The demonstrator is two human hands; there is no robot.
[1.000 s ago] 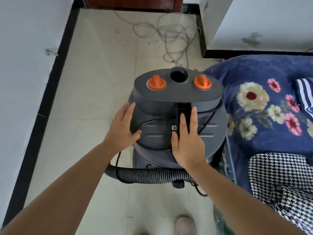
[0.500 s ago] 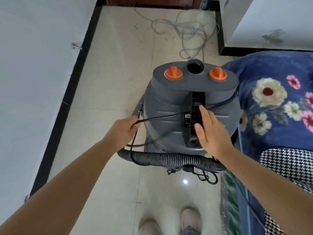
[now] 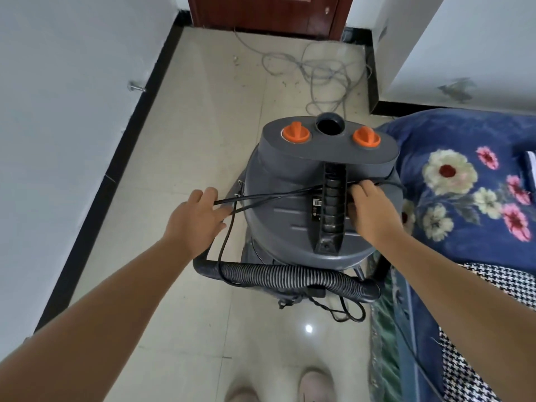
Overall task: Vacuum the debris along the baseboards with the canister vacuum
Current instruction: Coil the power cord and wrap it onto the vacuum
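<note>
A grey canister vacuum (image 3: 293, 204) with two orange knobs stands on the tiled floor in front of me. Its black power cord (image 3: 269, 195) runs across the lid. My left hand (image 3: 197, 216) holds a loop of that cord just left of the canister. My right hand (image 3: 368, 207) pinches the cord at the right side of the lid, beside the ribbed handle slot. A black ribbed hose (image 3: 287, 275) curves along the near side of the canister. Small debris (image 3: 287, 82) lies on the floor near the black baseboard (image 3: 121, 158).
A bed with a blue floral cover (image 3: 464, 181) sits close on the right. A tangled grey cable (image 3: 322, 74) lies on the floor ahead, before a brown door (image 3: 269, 13). A metal door stop (image 3: 136, 87) juts from the left wall. My shoes (image 3: 316, 387) are at the bottom.
My hands left the lid and took hold of the cord. The left hand pulled a loop out to the left; the right hand shifted to the right of the handle slot.
</note>
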